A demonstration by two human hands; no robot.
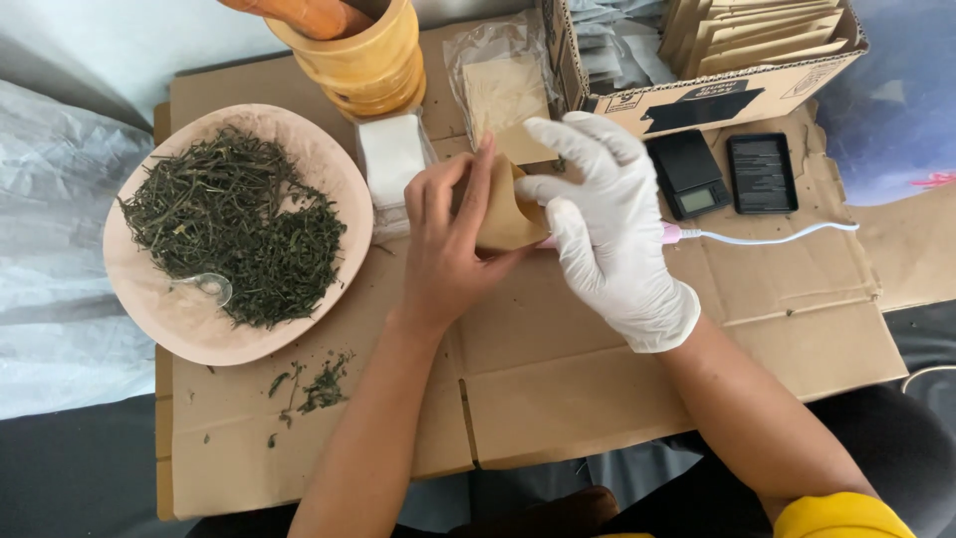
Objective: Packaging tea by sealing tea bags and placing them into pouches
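My bare left hand (446, 249) grips a small brown paper pouch (508, 214) above the cardboard sheet (558, 369). My right hand (607, 229), in a white glove, holds the pouch's other side with its fingers at the top edge. A pink tool (671, 233) with a white cord (767, 237) lies under the right hand, mostly hidden. To the left, a pale pink plate (169, 319) holds a heap of dried green leaves (239, 234) and a clear plastic spoon (209, 287).
A wooden mortar (363, 60) with a pestle stands at the back, with a white stack (390, 159) and a clear bag (498, 85) beside it. A cardboard box (697, 95) holds brown pouches. A small digital scale (689, 174) and its black lid (762, 172) sit right. Leaf crumbs (314, 384) lie loose.
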